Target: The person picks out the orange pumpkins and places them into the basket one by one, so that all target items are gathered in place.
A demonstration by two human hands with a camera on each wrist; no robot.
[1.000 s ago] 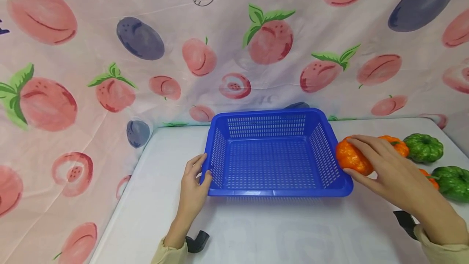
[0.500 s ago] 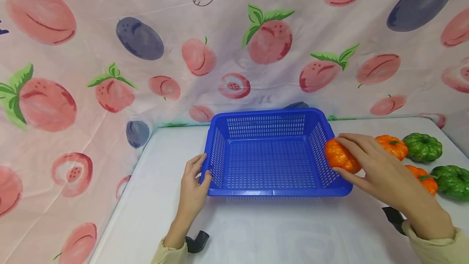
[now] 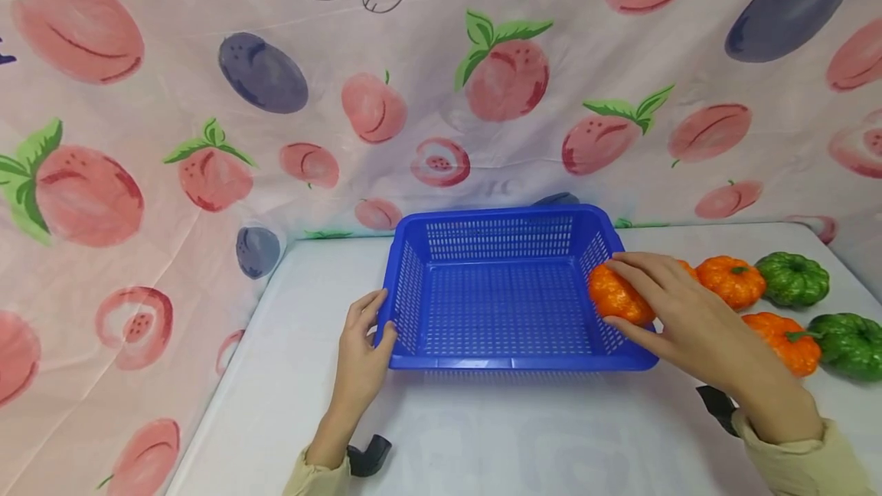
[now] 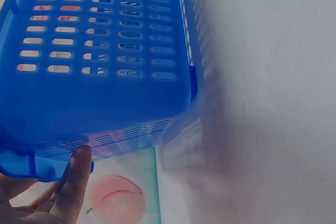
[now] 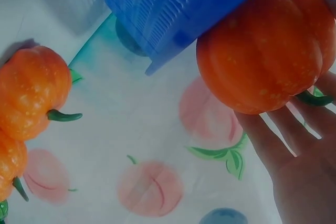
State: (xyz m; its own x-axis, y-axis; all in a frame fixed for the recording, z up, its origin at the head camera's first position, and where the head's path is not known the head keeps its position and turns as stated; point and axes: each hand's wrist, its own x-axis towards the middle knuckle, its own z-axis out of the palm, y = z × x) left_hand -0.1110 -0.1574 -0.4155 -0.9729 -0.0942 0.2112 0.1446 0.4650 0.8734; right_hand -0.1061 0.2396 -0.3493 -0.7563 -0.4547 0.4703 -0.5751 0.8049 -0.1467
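Observation:
A blue plastic basket (image 3: 510, 363) with slotted walls stands on the white table. My left hand (image 3: 361, 354) holds its rim near the front left corner; in the left wrist view, a fingertip (image 4: 82, 156) touches the basket's outer side. At the opposite side, my right hand (image 3: 689, 320) grips a small orange pumpkin (image 3: 618, 295) above the basket's right wall. The right wrist view shows this pumpkin's green stem (image 5: 315, 98) pointing toward the palm, with fingers spread along its side.
Right of the basket lie more orange pumpkins (image 3: 732, 282), one (image 3: 785, 343) nearer the front, and another partly behind my right hand. Two green pumpkins (image 3: 792, 279) sit at the far right. A fruit-print cloth (image 3: 310, 128) hangs behind and to the left of the table.
My right hand has carried the orange pumpkin leftward, from outside the basket's right edge to over its right wall. The left hand has stayed at the rim.

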